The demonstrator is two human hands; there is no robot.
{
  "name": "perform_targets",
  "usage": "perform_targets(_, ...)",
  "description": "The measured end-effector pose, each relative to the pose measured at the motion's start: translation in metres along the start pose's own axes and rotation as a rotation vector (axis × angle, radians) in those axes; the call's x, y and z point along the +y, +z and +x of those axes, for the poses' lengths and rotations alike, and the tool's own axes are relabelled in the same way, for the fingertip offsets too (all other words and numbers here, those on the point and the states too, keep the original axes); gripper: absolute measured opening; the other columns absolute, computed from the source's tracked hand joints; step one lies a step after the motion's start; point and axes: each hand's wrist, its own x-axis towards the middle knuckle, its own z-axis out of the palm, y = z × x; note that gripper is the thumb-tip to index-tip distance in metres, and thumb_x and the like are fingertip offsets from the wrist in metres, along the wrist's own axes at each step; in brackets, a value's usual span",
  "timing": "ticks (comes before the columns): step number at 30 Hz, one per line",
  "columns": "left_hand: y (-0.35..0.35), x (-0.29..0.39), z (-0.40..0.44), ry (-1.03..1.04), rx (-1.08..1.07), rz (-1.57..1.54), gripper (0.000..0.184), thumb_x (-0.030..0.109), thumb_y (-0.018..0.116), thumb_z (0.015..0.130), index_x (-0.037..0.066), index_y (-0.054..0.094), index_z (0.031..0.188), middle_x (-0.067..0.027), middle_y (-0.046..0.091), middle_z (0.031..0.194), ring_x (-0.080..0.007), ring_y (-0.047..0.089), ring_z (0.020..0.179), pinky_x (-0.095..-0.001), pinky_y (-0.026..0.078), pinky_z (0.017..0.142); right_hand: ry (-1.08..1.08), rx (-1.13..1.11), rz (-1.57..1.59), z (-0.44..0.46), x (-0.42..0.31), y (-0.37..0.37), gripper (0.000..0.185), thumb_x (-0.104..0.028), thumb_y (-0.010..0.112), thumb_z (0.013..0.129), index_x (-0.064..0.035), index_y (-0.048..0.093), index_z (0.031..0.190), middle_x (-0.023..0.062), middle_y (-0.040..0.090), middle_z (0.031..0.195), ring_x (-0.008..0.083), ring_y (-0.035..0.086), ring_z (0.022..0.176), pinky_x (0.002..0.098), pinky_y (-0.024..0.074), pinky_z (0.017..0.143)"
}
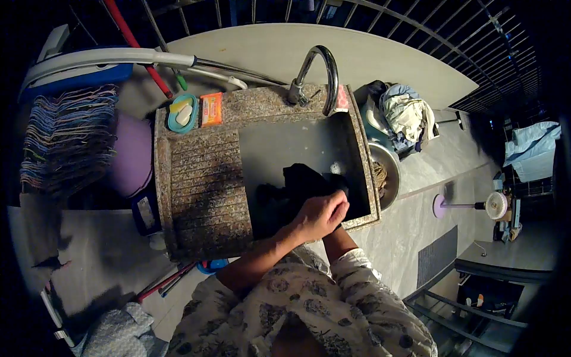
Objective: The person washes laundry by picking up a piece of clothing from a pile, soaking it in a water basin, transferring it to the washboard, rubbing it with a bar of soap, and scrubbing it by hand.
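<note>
A black cloth (303,178) bunches up in the sink basin (279,143), partly in cloudy greyish water. My left hand (324,214) reaches in from the lower left, its fingers curled closed at the near edge of this cloth. It crosses over my right wrist. Of the right arm, only the forearm (339,243) shows; the hand is hidden beneath the left hand and the dark cloth, so its fingers cannot be made out. A bit of white foam (335,168) floats beside the cloth. The chrome faucet (324,65) arches over the back of the basin.
Left of the basin is a ribbed stone washboard (208,184). A teal soap dish (182,114) and an orange packet (211,109) lie behind it. To the right stand a metal bowl (389,172) and a heap of clothes (407,116). Hangers (68,140) crowd the left.
</note>
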Motion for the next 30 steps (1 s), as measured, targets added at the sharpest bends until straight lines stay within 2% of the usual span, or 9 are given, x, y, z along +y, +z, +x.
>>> perform_targets(2,0.006,-0.004,-0.01,0.013,-0.06,0.057,0.014,0.017,0.063,0.099,0.005,0.055,0.094,-0.0155,0.064,0.076,-0.0379,0.066,0.07,-0.0442,0.051,0.06,-0.019,0.005,0.0,0.004,-0.011,-0.003,0.056,-0.039,0.055,0.103,0.002,0.048,0.14,0.0201,0.056,0.138,0.0287,0.054,0.125,0.039,0.0435,0.109)
perform_targets(7,0.007,0.003,-0.016,0.041,-0.063,0.1,0.014,0.016,0.065,0.097,0.005,0.055,0.094,-0.0144,0.064,0.079,-0.0364,0.066,0.071,-0.0423,0.052,0.06,-0.056,0.019,-0.003,0.007,-0.035,-0.018,0.056,-0.039,0.055,0.103,0.0021,0.048,0.14,0.0203,0.056,0.138,0.029,0.054,0.125,0.0391,0.0433,0.109)
perform_targets(13,0.01,0.002,-0.013,-0.047,0.048,0.067,0.014,0.014,0.066,0.097,0.006,0.055,0.095,-0.0136,0.064,0.079,-0.0355,0.066,0.069,-0.0419,0.051,0.059,-0.06,0.048,0.008,-0.003,-0.05,-0.035,0.057,-0.04,0.054,0.103,0.0022,0.047,0.14,0.0206,0.056,0.138,0.0293,0.054,0.126,0.0393,0.0431,0.11)
perform_targets(20,0.011,0.008,-0.005,0.032,-0.027,0.016,0.014,0.014,0.066,0.097,0.005,0.055,0.097,-0.015,0.064,0.081,-0.0369,0.066,0.072,-0.0436,0.051,0.061,-0.035,0.062,0.015,-0.005,-0.047,-0.041,0.058,-0.041,0.054,0.103,0.0023,0.047,0.141,0.0209,0.056,0.139,0.0297,0.054,0.126,0.0394,0.0428,0.11)
perform_targets(23,0.014,-0.023,-0.005,-0.02,-0.011,0.171,0.016,0.013,0.068,0.094,0.006,0.054,0.099,-0.0157,0.063,0.087,-0.0386,0.066,0.077,-0.0441,0.052,0.064,-0.02,0.054,0.023,-0.004,-0.043,-0.041,0.058,-0.042,0.053,0.103,0.0024,0.047,0.141,0.021,0.056,0.139,0.0299,0.053,0.126,0.0395,0.0427,0.11)
perform_targets(24,0.006,-0.026,-0.002,-0.072,0.033,0.229,0.026,0.012,0.072,0.09,0.007,0.053,0.108,-0.0165,0.06,0.101,-0.0394,0.064,0.088,-0.045,0.053,0.071,-0.009,0.055,0.027,-0.005,-0.04,-0.041,0.058,-0.042,0.053,0.103,0.0024,0.047,0.141,0.0211,0.056,0.139,0.0299,0.053,0.126,0.0395,0.0426,0.11)
perform_targets(26,-0.004,-0.039,0.011,-0.177,0.259,0.264,0.037,0.012,0.074,0.088,0.008,0.051,0.117,-0.0164,0.055,0.111,-0.0389,0.06,0.098,-0.046,0.052,0.081,0.002,0.054,0.033,-0.005,-0.038,-0.041,0.059,-0.042,0.053,0.103,0.0024,0.047,0.141,0.0212,0.056,0.139,0.0301,0.053,0.126,0.0396,0.0426,0.11)
perform_targets(28,-0.019,-0.064,0.02,-0.12,0.353,0.429,0.044,0.015,0.074,0.087,0.01,0.049,0.123,-0.0161,0.052,0.115,-0.037,0.06,0.103,-0.0477,0.05,0.089,0.013,0.052,0.034,-0.004,-0.034,-0.039,0.059,-0.042,0.053,0.103,0.0024,0.047,0.141,0.0213,0.056,0.139,0.0302,0.053,0.127,0.0396,0.0425,0.11)
perform_targets(30,-0.024,-0.073,0.023,-0.145,0.308,0.5,0.032,0.017,0.073,0.088,0.01,0.055,0.113,-0.0128,0.056,0.111,-0.0362,0.057,0.108,-0.0507,0.046,0.093,0.03,0.049,0.042,-0.002,-0.029,-0.037,0.059,-0.042,0.053,0.103,0.0025,0.047,0.141,0.0213,0.056,0.139,0.0303,0.053,0.127,0.0396,0.0424,0.111)
